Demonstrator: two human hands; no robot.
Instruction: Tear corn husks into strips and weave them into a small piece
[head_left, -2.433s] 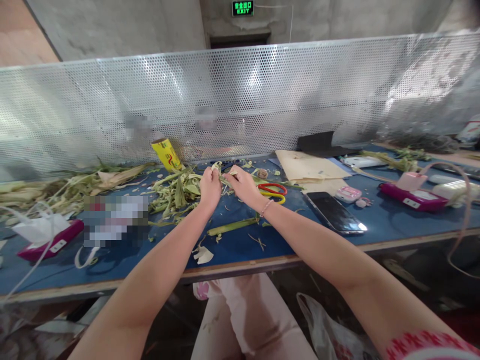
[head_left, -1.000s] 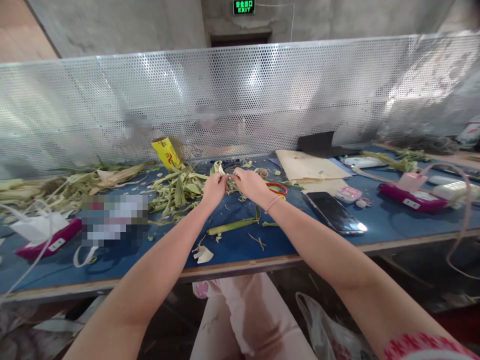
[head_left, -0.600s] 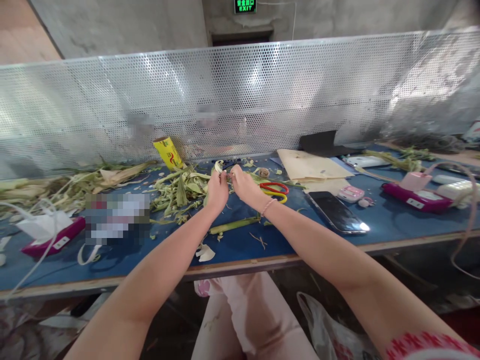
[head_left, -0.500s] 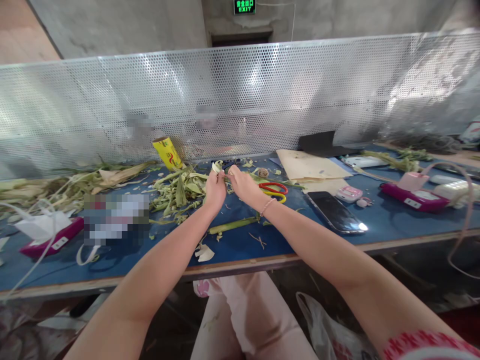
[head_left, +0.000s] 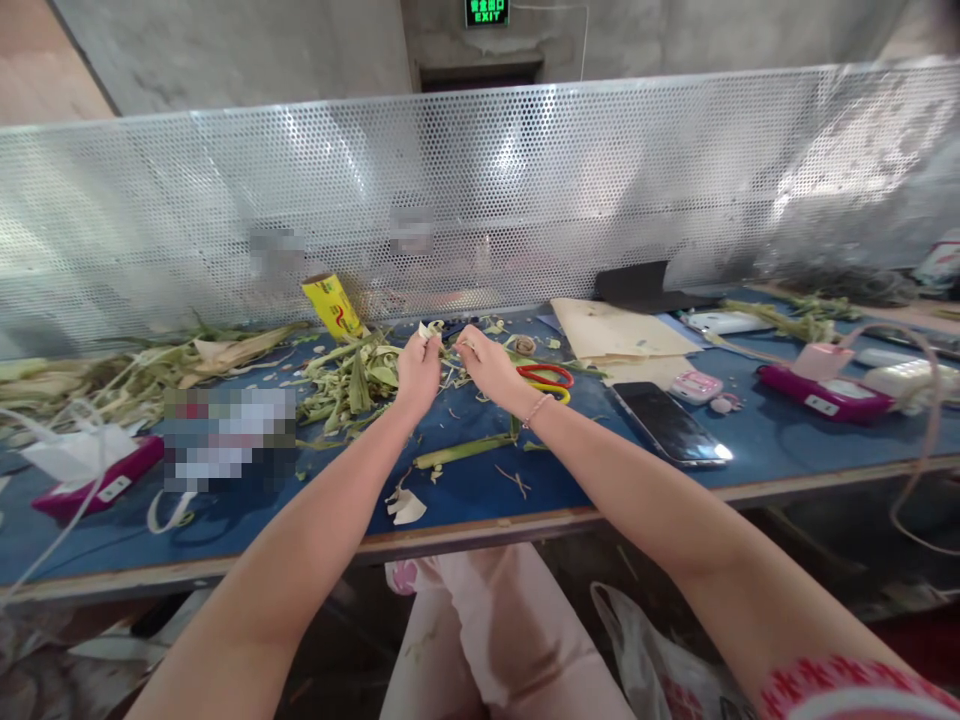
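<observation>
My left hand (head_left: 420, 372) is closed, its fingers round a pale curled piece of plant (head_left: 430, 329) that sticks out at the top. A short distance to its right, my right hand (head_left: 486, 365) is pinched shut; whatever sits in its fingertips is too small to name. Beside the left hand lies a heap of green leaves and stalk scraps (head_left: 352, 378). Scissors with red and yellow handles (head_left: 551, 376) rest just right of the right hand, their blades hidden. Below both hands, a cut green stalk (head_left: 463, 452) lies on the blue tabletop (head_left: 480, 500).
A yellow tube (head_left: 331, 306) stands tilted by the perforated metal screen (head_left: 495, 190). Rightward are brown paper (head_left: 619, 330), a phone (head_left: 670, 424), a pink case (head_left: 696, 387) and a magenta power strip (head_left: 823, 394). Another magenta strip (head_left: 97, 485) with cables and dry husks (head_left: 225, 355) occupy the left.
My hands have moved apart from touching each other, the left one shifting left with the pale plant piece. The right hand has barely moved.
</observation>
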